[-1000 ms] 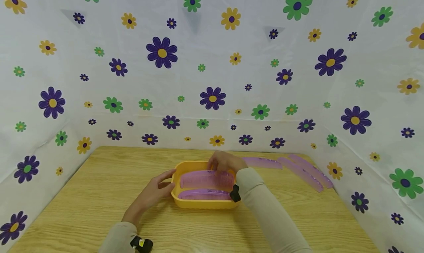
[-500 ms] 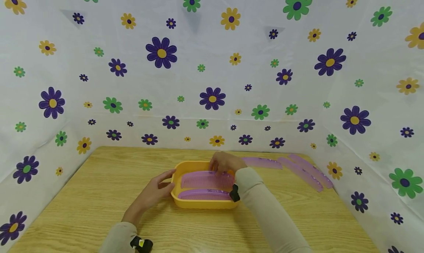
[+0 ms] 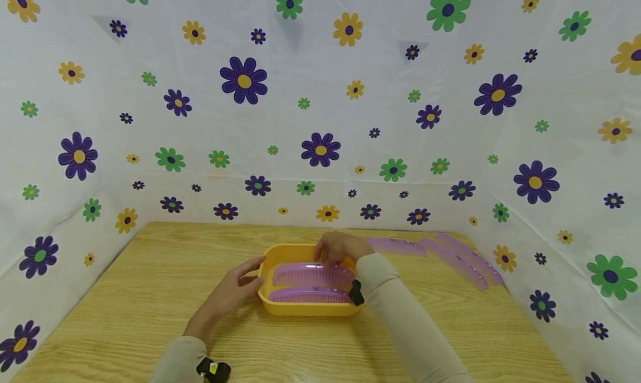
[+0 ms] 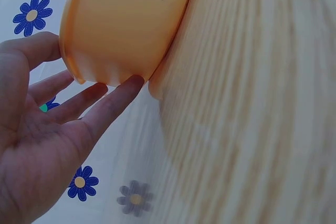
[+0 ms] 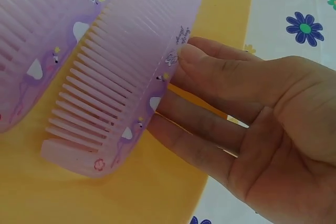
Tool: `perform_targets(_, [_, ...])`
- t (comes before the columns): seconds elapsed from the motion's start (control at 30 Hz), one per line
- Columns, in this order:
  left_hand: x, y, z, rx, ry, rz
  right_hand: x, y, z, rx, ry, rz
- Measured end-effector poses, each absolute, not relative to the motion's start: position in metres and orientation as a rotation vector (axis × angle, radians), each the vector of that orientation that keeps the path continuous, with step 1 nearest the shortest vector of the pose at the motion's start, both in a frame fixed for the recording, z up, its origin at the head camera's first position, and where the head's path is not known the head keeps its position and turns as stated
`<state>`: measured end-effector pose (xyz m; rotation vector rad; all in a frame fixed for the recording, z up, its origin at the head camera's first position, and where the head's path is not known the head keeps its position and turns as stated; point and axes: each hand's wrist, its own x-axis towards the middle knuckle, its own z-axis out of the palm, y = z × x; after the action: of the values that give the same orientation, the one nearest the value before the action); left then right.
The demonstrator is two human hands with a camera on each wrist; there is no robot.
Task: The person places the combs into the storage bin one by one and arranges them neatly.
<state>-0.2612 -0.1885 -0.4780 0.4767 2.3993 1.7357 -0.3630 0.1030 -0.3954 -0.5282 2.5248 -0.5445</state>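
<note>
A yellow plastic tray [image 3: 310, 309] holds two translucent purple combs, lying roughly parallel. My right hand [image 3: 340, 246] reaches over its far side and pinches the far comb [image 3: 300, 275] by its spine. The right wrist view shows the thumb on top of this comb [image 5: 121, 66] and the fingers at its back edge. Nearer the front wall lies the other comb [image 3: 305, 295], untouched. At the tray's left end, my left hand [image 3: 235, 288] touches the rim and outer wall with fairly straight fingers. The left wrist view shows those fingertips against the tray wall [image 4: 126, 24].
On the wooden table [image 3: 150, 294], another purple comb [image 3: 398, 246] lies behind the tray at right. Two more combs, one of them this comb [image 3: 455, 263], lie slanted near the right wall. Flower-printed sheeting [image 3: 320, 110] stands around the back and sides.
In the tray, the far comb has tilted and shifted slightly toward the front in my right hand, its spine now catching light. My left hand has stayed at the tray's end.
</note>
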Motion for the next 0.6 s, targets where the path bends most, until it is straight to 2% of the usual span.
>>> perform_targets(0.6, [-0.261,-0.187,-0.481,0.429,2.421,1.73,-0.365,0.135,-0.377,-0.698,2.61,-0.697])
